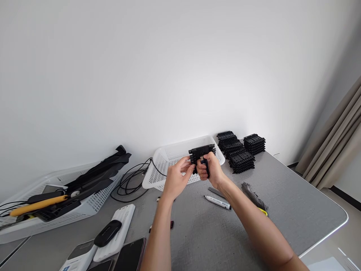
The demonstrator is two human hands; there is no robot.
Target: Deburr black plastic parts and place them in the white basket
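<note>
A black ridged plastic block (202,150) is held up over the white basket, between my two hands. My left hand (177,177) grips its left end with thumb and fingers. My right hand (213,171) is closed at its lower right, the thumb pressed against it and the other fingers curled around a dark part below. A small light-coloured piece shows near the right thumb, too small to name. Similar black plastic pieces stand in stacks (241,161) behind and to the right.
The white basket (156,181) sits against the wall. A marker (217,202) lies in front, near a dark brush-like item (254,196). Coiled black cables (128,184) and a basket of tools (98,200) are left. A phone (130,256) and a white power bank (124,222) lie nearer.
</note>
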